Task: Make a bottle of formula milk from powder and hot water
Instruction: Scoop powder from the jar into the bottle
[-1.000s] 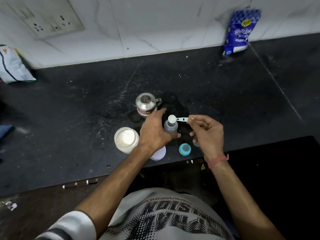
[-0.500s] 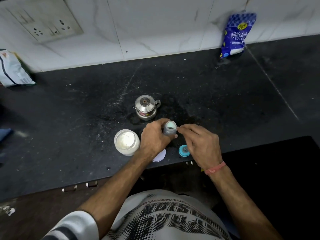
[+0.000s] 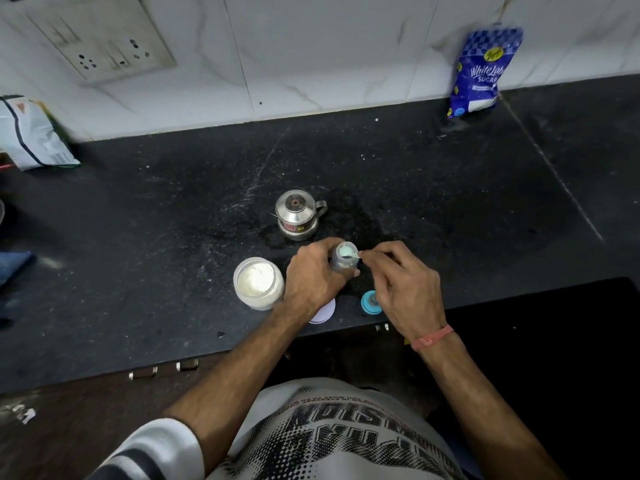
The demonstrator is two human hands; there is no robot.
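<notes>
A small clear feeding bottle (image 3: pixel 341 260) stands uncapped on the black counter (image 3: pixel 450 202), and my left hand (image 3: pixel 313 278) is wrapped around its side. My right hand (image 3: pixel 405 289) pinches the handle of a pale green measuring scoop (image 3: pixel 348 252), whose bowl is turned over the bottle's mouth. An open jar of white formula powder (image 3: pixel 258 282) stands just left of my left hand. A small steel kettle (image 3: pixel 297 216) with its lid on sits behind the bottle. The bottle's teal teat cap (image 3: pixel 369 302) lies under my right hand.
A white jar lid (image 3: pixel 323 311) lies near the counter's front edge, partly under my left wrist. A blue sugar packet (image 3: pixel 481 71) leans on the tiled wall at back right. A white pouch (image 3: pixel 31 133) lies at far left, below a wall socket (image 3: pixel 104 39).
My right hand brought the heaped scoop from just above the bottle down onto its mouth and turned it over. My left hand kept hold of the bottle.
</notes>
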